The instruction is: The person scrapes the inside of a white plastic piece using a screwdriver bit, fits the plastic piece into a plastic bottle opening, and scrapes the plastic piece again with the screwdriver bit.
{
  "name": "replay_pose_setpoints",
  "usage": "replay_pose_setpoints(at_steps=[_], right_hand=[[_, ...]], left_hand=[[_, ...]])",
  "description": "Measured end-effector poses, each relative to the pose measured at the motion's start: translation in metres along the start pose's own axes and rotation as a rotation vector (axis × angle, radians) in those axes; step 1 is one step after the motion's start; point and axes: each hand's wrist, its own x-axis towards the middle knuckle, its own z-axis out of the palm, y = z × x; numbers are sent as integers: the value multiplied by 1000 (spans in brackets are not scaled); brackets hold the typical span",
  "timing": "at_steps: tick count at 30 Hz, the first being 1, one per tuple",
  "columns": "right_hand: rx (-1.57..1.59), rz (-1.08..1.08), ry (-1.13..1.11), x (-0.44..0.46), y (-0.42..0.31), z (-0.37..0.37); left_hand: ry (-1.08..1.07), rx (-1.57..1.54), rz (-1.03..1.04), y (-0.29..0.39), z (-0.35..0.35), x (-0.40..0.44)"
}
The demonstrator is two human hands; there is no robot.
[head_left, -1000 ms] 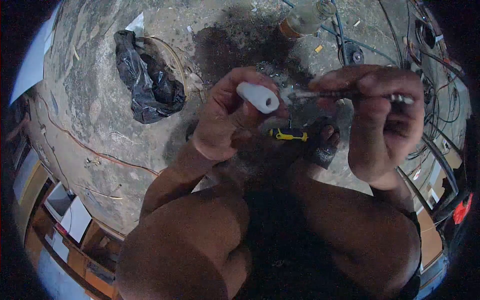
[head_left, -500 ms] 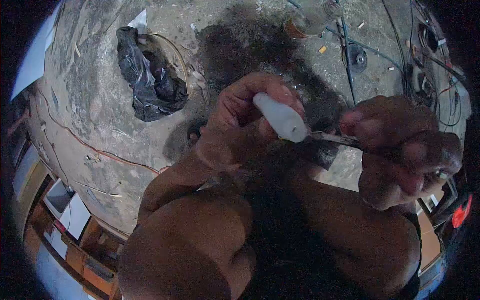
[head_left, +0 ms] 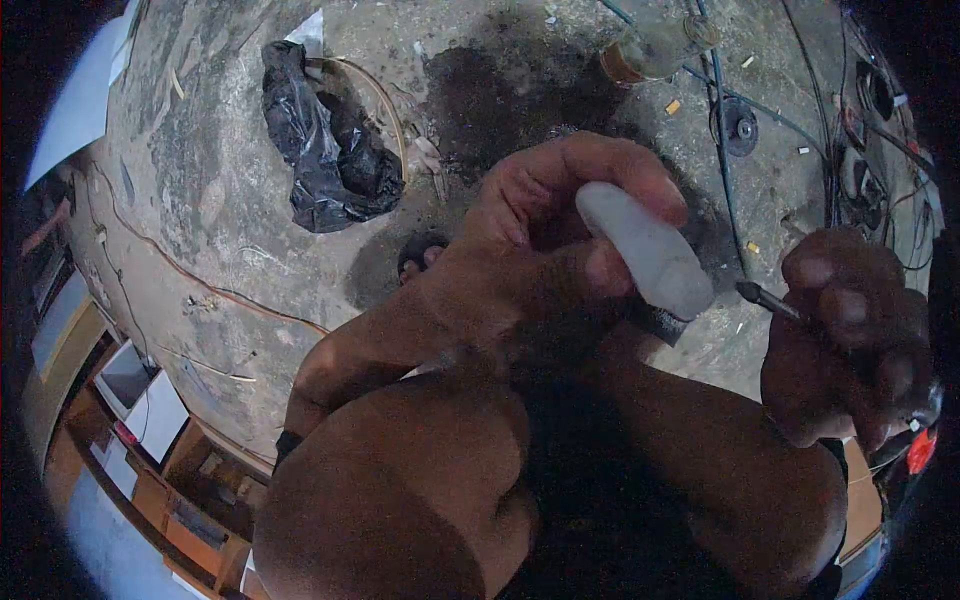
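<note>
My left hand pinches a whitish, translucent, elongated piece between thumb and fingers. The piece slants down to the right, and its rounded lower end faces my right hand. Closed round a slim metal tool with a dark pointed tip, my right hand is at the right. The tip points left at the piece, with a small gap between them. Most of the tool's body is hidden by my fingers. Both hands are above my bent knees.
A black plastic bag lies on the stained concrete floor. At the top right are a clear bottle, a round disc and several cables. A wooden drawer unit stands at the lower left.
My left hand has moved right with the white piece. The tool's tip, at the piece's end before, is now apart from it, and my right hand is lower and further right.
</note>
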Motion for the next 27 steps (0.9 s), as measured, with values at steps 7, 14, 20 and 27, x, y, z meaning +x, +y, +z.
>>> replay_pose_setpoints(at_steps=[7,14,20,27], right_hand=[[-197,29,-52,-16,-9,-23],[-359,-21,-147,-19,-18,-38],[-101,-149,-47,12,-13,8],[-8,-80,26,8,-4,2]], left_hand=[[13,4,44,1,15,1],[-25,-120,28,8,27,0],[-46,-165,39,10,36,3],[-83,-173,16,18,41,2]])
